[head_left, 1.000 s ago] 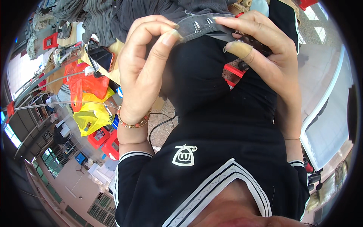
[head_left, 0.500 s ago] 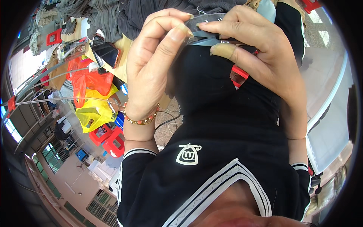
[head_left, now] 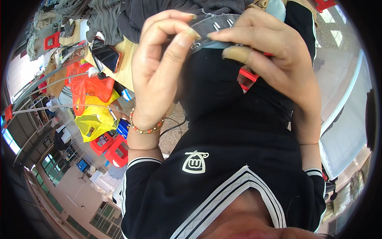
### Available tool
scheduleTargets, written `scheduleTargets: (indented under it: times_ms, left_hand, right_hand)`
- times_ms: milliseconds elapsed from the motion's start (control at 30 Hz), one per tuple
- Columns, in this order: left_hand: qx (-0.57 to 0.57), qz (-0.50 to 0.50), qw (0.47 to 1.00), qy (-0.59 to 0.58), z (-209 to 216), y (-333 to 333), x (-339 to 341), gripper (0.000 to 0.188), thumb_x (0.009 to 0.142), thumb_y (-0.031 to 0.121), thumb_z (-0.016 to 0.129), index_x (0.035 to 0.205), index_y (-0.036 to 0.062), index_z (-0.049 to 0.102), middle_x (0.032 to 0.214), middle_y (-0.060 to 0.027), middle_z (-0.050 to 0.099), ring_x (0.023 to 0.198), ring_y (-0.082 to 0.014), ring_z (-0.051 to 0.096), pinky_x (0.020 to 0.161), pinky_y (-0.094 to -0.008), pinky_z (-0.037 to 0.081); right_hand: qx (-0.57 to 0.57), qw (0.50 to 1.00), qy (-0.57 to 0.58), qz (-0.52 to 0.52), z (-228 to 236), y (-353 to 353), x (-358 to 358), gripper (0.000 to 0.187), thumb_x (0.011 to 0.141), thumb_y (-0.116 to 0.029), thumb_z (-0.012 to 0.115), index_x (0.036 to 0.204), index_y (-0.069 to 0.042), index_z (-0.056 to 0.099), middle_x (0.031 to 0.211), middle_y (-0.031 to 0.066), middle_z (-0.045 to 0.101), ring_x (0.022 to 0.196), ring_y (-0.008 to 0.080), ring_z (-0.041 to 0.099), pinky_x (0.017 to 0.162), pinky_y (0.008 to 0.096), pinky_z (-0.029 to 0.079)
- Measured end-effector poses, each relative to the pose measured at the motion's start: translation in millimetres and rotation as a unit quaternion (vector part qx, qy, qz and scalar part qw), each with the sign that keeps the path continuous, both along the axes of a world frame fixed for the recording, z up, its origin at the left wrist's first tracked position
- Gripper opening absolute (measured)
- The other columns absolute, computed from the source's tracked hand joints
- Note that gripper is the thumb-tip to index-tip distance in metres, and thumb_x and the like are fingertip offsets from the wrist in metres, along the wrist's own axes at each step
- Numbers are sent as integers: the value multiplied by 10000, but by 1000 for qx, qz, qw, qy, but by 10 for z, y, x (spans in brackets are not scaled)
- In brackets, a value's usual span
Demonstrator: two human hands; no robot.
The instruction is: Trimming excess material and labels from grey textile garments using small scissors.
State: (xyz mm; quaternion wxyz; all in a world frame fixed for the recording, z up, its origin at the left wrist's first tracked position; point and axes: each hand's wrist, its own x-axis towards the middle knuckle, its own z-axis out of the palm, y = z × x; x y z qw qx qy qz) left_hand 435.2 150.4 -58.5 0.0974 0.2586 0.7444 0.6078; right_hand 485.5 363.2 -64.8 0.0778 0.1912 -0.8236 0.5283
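Observation:
In front of my chest, my left hand (head_left: 165, 59) pinches thumb and forefinger at the edge of a clear plastic piece (head_left: 207, 28), which has small shiny slots or metal bits on it. Across from it, my right hand (head_left: 274, 51) is curled, its forefinger lying on the plastic. Red-handled small scissors (head_left: 247, 75) stick out below the right palm; their blades are mostly hidden now, with only a pale blue-grey strip under the plastic. A tan covering wraps the right thumb tip. Some fine thread (head_left: 209, 12) loops above the plastic.
Dark grey knitted fabric (head_left: 137, 18) is heaped beyond my hands. A phone (head_left: 106, 55) lies on the wooden table (head_left: 126, 63) at left. Red (head_left: 97, 83) and yellow (head_left: 95, 119) plastic bags hang lower left, above red stools (head_left: 116, 153). A white-edged table (head_left: 342, 95) stands at right.
The clear plastic piece now shows broadly between my hands. The scissors' open blades, seen before, are now mostly covered. Both hands have shifted only slightly, and the view has moved a little.

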Motion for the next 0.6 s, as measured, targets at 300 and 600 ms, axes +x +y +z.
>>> scheduleTargets:
  times_ms: [300, 600]
  left_hand:
    - [-207, 67, 939, 268, 12, -182, 152, 322, 733, 41, 774, 1028, 9, 647, 963, -94, 604, 915, -226, 575, 765, -291, 474]
    - [-3, 24, 999, 30, -81, -722, 101, 189, 810, -87, 664, 978, -27, 603, 977, -92, 582, 875, -142, 553, 776, -242, 452]
  right_hand:
    - [-131, 959, -244, -60, -889, 451, -124, 432, 866, -88, 659, 1287, -33, 575, 825, -70, 454, 749, 23, 423, 679, 187, 345]
    - [-155, 962, -225, -7, -490, 512, -57, 168, 798, -102, 673, 811, -29, 523, 765, -36, 467, 707, 57, 433, 616, 225, 320]
